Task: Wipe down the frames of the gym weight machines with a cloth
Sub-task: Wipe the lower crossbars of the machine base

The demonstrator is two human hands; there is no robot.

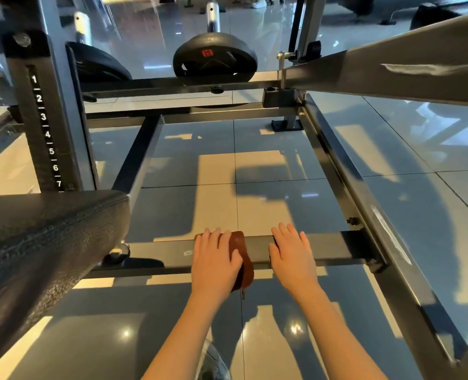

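Observation:
A dark grey steel crossbar (334, 249) of the weight machine's base frame runs left to right just above the floor. A brown cloth (242, 253) is draped over it near the middle. My left hand (215, 259) lies flat on the cloth and presses it onto the bar, fingers straight. My right hand (291, 255) rests flat on the bare bar just right of the cloth, fingers spread. The cloth's lower end hangs off the bar's near side.
A black padded seat (43, 237) juts in at the left. Behind it stands an upright post with numbered holes (45, 124). A long side rail (364, 212) runs along the right. Weight plates (215, 58) hang on pegs at the back. The floor is glossy tile.

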